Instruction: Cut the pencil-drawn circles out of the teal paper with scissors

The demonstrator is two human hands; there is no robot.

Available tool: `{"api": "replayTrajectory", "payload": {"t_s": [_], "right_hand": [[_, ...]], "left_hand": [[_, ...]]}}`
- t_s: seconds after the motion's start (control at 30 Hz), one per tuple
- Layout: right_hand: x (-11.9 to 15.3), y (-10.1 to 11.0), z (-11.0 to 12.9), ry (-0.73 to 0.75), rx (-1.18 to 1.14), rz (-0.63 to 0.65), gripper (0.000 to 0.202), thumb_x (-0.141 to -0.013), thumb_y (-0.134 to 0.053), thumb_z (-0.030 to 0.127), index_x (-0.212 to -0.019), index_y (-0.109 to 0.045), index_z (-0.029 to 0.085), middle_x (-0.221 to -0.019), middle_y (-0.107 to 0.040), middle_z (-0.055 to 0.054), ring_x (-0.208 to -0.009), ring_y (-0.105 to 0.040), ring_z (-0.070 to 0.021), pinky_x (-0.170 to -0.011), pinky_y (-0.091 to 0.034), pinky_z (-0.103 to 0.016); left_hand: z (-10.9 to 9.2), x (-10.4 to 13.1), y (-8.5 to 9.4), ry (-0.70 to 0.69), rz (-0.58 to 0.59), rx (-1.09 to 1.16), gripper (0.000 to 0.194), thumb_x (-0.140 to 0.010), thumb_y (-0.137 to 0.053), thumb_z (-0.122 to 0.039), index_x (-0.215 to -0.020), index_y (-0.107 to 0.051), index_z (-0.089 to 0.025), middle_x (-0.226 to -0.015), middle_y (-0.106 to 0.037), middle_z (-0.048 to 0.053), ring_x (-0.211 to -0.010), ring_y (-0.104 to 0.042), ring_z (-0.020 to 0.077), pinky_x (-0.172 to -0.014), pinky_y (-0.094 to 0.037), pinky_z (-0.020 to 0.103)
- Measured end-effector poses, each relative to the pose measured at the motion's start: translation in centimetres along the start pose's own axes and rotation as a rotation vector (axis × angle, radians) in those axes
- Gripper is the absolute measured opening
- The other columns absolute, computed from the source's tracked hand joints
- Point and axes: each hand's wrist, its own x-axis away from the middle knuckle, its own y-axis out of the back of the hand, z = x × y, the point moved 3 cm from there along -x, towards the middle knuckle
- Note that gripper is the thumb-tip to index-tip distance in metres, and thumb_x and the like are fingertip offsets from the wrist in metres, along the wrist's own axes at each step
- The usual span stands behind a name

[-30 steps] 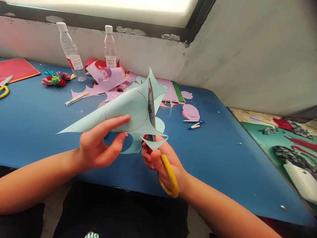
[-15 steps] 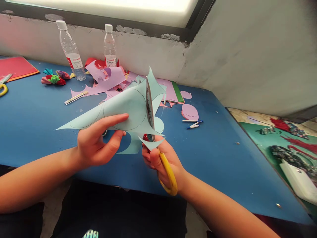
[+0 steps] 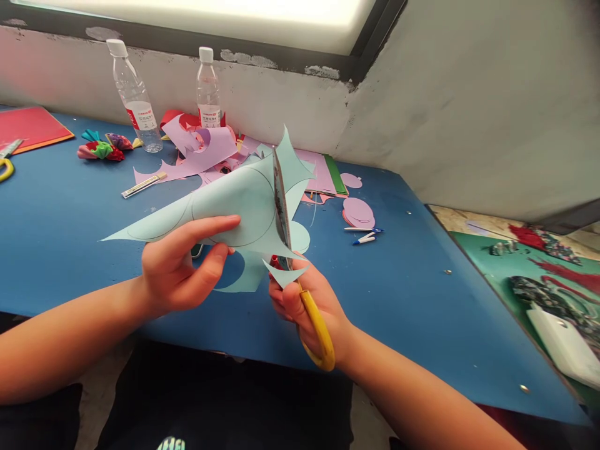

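Observation:
My left hand [image 3: 187,265] pinches a sheet of light blue paper [image 3: 234,200] between thumb and fingers, the index finger lying along its face. Round pencil outlines show on the paper. My right hand [image 3: 304,306] is closed round the yellow handle of a pair of scissors [image 3: 282,206]. Their blades point up and away, across the right part of the sheet beside a drawn circle. A pointed scrap of the paper hangs at the base of the blades. Below and behind the sheet, more light blue paper [image 3: 255,272] with a round cut-out partly shows.
Two clear bottles [image 3: 140,119] [image 3: 209,94] stand by the wall. Purple paper offcuts [image 3: 206,150] lie behind my hands. Purple paper circles [image 3: 359,212] and pens [image 3: 365,237] are to the right. Far left lie red sheets [image 3: 35,128] and another pair of scissors [image 3: 6,167].
The light blue paper and my left hand have shifted slightly left. The scissor blades have tilted a little left, still across the sheet.

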Motion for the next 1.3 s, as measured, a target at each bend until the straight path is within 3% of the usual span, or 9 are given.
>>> {"api": "replayTrajectory", "payload": {"t_s": [0.3,0.63,0.73,0.87,1.0,1.3], "right_hand": [[-0.1,0.2,-0.1,0.022,-0.016,0.014,0.074,-0.103,-0.079,0.097,-0.112,-0.058,0.026,-0.079,-0.043,0.009,-0.066,-0.03,-0.0123,-0.056,-0.025,-0.029],[-0.1,0.4,-0.4,0.018,0.007,0.029,0.07,-0.106,-0.078,0.093,-0.11,-0.056,0.027,-0.08,-0.043,0.009,-0.066,-0.029,-0.0125,-0.057,-0.026,-0.029],[-0.1,0.6,-0.5,0.018,0.037,0.034,0.07,-0.105,-0.078,0.094,-0.11,-0.056,0.028,-0.081,-0.044,0.008,-0.068,-0.03,-0.0134,-0.057,-0.028,-0.029],[-0.2,0.7,-0.5,0.017,0.075,0.029,0.069,-0.105,-0.077,0.093,-0.113,-0.057,0.028,-0.081,-0.045,0.008,-0.068,-0.032,-0.0142,-0.059,-0.029,-0.03],[-0.3,0.7,-0.7,0.014,0.085,0.02,0.069,-0.105,-0.076,0.094,-0.114,-0.058,0.028,-0.082,-0.045,0.007,-0.068,-0.033,-0.0146,-0.058,-0.029,-0.03],[-0.1,1.1,-1.4,0.013,0.105,0.031,0.076,-0.102,-0.071,0.101,-0.117,-0.057,0.028,-0.083,-0.046,0.007,-0.068,-0.033,-0.0148,-0.059,-0.029,-0.031]], "left_hand": [[0.6,-0.3,-0.2,-0.083,-0.042,0.038,0.05,-0.111,-0.079,-0.018,-0.155,-0.09,-0.038,-0.115,-0.097,0.005,-0.071,-0.087,0.0201,-0.066,-0.077,0.033],[0.9,-1.2,-0.3,-0.186,-0.119,0.073,0.042,-0.108,-0.081,-0.017,-0.144,-0.095,-0.035,-0.101,-0.095,0.004,-0.063,-0.081,0.0161,-0.051,-0.065,0.026],[0.7,-1.4,-0.2,-0.18,-0.1,0.05,0.037,-0.11,-0.079,-0.019,-0.14,-0.096,-0.035,-0.095,-0.093,0.003,-0.062,-0.079,0.0154,-0.048,-0.061,0.026],[0.6,-1.4,0.0,-0.151,-0.051,0.009,0.037,-0.115,-0.073,-0.023,-0.139,-0.095,-0.041,-0.097,-0.094,0.003,-0.065,-0.08,0.0178,-0.053,-0.066,0.031],[0.6,-1.5,0.2,-0.155,-0.01,0.007,0.043,-0.114,-0.07,-0.019,-0.142,-0.093,-0.041,-0.095,-0.093,0.003,-0.059,-0.075,0.0163,-0.046,-0.061,0.03],[0.4,-1.3,0.5,-0.129,-0.003,-0.01,0.042,-0.114,-0.071,-0.02,-0.142,-0.092,-0.043,-0.097,-0.093,0.001,-0.059,-0.074,0.0149,-0.046,-0.059,0.03]]}}
